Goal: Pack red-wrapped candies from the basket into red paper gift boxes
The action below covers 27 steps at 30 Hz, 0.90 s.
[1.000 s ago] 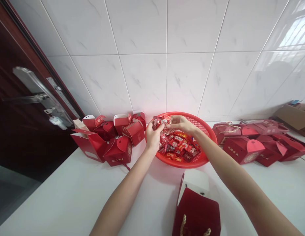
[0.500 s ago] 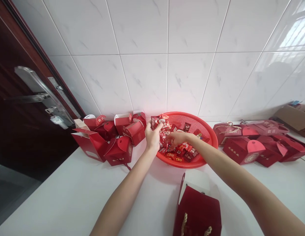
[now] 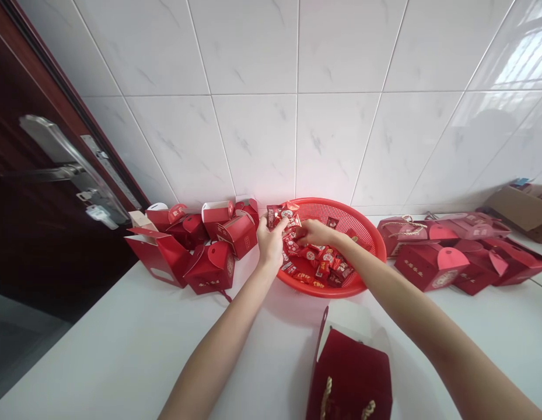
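Observation:
A round red plastic basket (image 3: 374,233) stands against the tiled wall, with several loose wrapped candies (image 3: 325,262) in it. Over its left rim, my left hand (image 3: 271,242) is closed around several red-wrapped candies (image 3: 288,214), which stick out above the fingers and thumb. My right hand (image 3: 315,233) reaches in from the right, just beside the left one. Its fingers are bent together at the candies, and what they pinch is hidden. Nearest me, a dark red gift box (image 3: 353,373) with twisted gold cord handles stands with its pale top flap up.
Several red candy boxes (image 3: 212,268) are grouped left of the basket, near a dark door with a metal handle (image 3: 69,169). More red boxes (image 3: 432,265) sit on the right. Behind those is a brown cardboard box (image 3: 518,210). All rest on a white tabletop (image 3: 122,350).
My right hand has risen slightly and moved toward the left hand, and candies in the basket have shifted. My left hand keeps its hold on the candies.

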Motion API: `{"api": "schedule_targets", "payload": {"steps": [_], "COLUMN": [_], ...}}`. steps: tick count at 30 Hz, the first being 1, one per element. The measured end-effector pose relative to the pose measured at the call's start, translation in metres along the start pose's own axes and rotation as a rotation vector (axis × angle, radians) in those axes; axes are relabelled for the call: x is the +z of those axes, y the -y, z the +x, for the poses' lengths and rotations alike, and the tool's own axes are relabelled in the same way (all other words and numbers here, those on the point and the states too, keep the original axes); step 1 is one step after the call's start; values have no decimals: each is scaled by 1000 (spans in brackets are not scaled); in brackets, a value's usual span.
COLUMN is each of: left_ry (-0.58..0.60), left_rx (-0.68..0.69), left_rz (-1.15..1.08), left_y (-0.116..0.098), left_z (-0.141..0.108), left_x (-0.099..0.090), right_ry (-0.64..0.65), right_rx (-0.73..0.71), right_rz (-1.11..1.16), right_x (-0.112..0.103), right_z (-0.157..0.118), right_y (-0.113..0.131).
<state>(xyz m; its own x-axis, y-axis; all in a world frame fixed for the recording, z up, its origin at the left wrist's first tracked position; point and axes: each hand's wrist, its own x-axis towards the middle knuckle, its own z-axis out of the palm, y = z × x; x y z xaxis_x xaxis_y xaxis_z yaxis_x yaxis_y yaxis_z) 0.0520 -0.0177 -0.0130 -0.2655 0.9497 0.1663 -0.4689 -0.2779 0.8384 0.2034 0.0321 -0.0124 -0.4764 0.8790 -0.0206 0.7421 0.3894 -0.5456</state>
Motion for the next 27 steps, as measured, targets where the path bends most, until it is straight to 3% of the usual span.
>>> {"api": "schedule_targets", "payload": {"steps": [3,5,11,20,27], "left_ry": [-6,-11,-15,-18,-6], "left_rx": [5,9,13,14,20], "left_rz": [-6,-12,-24,-26,-18], "left_y": [0,0,-1,0,0], "left_z": [0,0,-1,0,-1], "left_x": [0,1,3,2,1], "right_ry": [-277,-392,-509,-463,-267], "right_rx": [29,46,-7,-152,-248], "right_rz": [64,126,376,876,1079], "right_x": [-7,-10,-12,-24,-32], "right_z": [3,4,4,-6,-18], "right_y": [-11,-20,-34,-18,2]}}
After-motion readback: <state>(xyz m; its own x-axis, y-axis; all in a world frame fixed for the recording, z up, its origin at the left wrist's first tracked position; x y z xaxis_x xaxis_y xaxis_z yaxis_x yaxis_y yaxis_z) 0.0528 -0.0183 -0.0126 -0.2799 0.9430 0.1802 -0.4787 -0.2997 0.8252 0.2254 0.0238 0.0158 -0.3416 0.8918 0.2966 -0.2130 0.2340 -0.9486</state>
